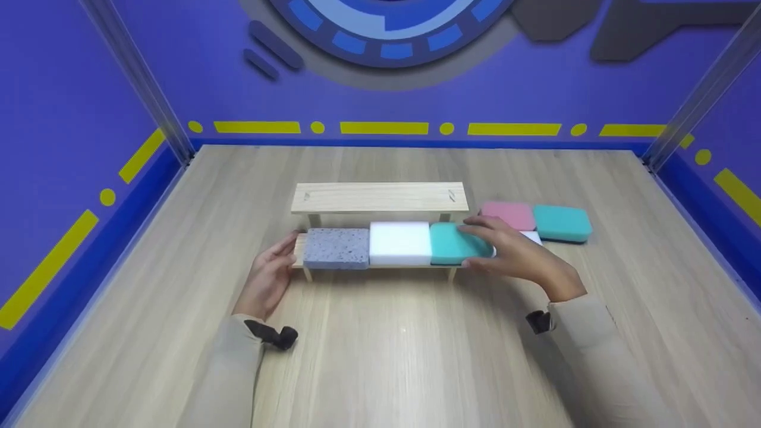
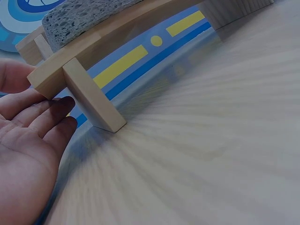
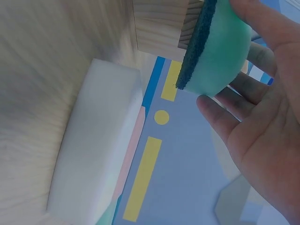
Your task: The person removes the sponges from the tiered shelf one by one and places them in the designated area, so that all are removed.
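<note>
Right of centre frame now, the green sponge (image 1: 452,246) is held by the right hand (image 1: 516,255) (clearly the nearer), long axis laid along the shelf (image 2: 77,54), white block (image 1: 400,244) at its left; at centre left, the shelf's end is pinched by the left hand (image 1: 267,282).
</note>
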`<action>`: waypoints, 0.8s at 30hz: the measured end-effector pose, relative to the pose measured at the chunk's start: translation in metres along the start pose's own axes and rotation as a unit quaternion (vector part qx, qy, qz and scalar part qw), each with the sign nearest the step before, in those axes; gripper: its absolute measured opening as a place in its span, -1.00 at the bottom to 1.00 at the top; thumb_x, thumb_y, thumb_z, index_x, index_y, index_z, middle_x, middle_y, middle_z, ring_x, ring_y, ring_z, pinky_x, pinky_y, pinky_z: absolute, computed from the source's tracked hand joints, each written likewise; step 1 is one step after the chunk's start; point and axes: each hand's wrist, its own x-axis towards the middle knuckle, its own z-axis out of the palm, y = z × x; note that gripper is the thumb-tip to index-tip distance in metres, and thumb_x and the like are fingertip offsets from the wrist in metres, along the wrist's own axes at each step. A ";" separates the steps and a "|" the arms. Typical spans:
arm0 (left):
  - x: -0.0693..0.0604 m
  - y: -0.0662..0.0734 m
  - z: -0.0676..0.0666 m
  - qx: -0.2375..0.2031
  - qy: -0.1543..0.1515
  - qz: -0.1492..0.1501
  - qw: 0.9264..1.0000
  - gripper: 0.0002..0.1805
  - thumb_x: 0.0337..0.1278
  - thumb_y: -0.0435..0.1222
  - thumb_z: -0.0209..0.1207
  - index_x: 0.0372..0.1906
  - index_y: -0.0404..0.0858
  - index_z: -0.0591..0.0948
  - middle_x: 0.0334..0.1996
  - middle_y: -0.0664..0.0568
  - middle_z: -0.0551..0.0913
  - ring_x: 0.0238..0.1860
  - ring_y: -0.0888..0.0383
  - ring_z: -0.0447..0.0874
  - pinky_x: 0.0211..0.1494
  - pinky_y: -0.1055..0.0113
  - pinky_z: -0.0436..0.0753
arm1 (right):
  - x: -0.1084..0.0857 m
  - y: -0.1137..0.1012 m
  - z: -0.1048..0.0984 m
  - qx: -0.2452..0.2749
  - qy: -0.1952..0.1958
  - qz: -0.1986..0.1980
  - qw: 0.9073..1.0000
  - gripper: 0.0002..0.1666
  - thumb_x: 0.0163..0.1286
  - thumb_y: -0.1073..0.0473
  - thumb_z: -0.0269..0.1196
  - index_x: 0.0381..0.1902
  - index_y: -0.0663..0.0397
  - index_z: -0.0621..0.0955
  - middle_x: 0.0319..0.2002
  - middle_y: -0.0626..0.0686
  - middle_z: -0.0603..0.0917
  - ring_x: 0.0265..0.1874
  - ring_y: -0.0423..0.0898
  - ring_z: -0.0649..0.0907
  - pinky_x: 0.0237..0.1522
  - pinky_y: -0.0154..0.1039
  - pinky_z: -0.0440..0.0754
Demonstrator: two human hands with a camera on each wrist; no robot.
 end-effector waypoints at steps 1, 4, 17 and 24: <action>0.000 0.000 0.000 -0.001 0.000 0.000 1.000 -0.32 0.14 -0.66 -0.20 0.42 -0.56 0.00 0.51 -0.28 -0.06 0.54 -0.03 -0.13 0.59 0.21 -0.08 | 0.000 0.000 0.000 -0.001 0.000 0.000 1.000 -0.19 0.20 -0.06 0.36 0.37 0.03 0.39 0.37 0.15 0.35 0.40 0.15 0.27 0.39 0.13 0.32; 0.000 0.000 0.000 -0.002 -0.002 0.002 1.000 -0.32 0.14 -0.66 -0.20 0.42 -0.57 -0.01 0.51 -0.29 -0.07 0.54 -0.03 -0.14 0.59 0.21 -0.08 | 0.001 -0.001 0.000 -0.004 0.000 -0.001 1.000 -0.18 0.19 -0.06 0.37 0.37 0.02 0.39 0.36 0.16 0.36 0.37 0.15 0.31 0.37 0.13 0.36; 0.000 -0.001 -0.001 0.010 -0.011 0.016 1.000 -0.33 0.11 -0.68 -0.24 0.40 -0.63 -0.02 0.50 -0.35 -0.08 0.53 -0.09 -0.15 0.59 0.15 -0.10 | 0.002 -0.002 -0.004 -0.015 0.008 -0.025 1.000 -0.20 0.14 0.00 0.42 0.31 0.09 0.45 0.24 0.18 0.45 0.26 0.12 0.41 0.32 0.08 0.44; 0.001 0.000 -0.001 0.018 -0.011 0.013 1.000 -0.33 0.12 -0.67 -0.24 0.40 -0.61 -0.02 0.49 -0.36 -0.06 0.53 -0.10 -0.11 0.57 0.19 -0.01 | 0.001 -0.001 -0.006 -0.007 -0.001 -0.015 1.000 -0.21 0.15 -0.01 0.41 0.32 0.08 0.44 0.26 0.18 0.44 0.29 0.11 0.39 0.34 0.07 0.40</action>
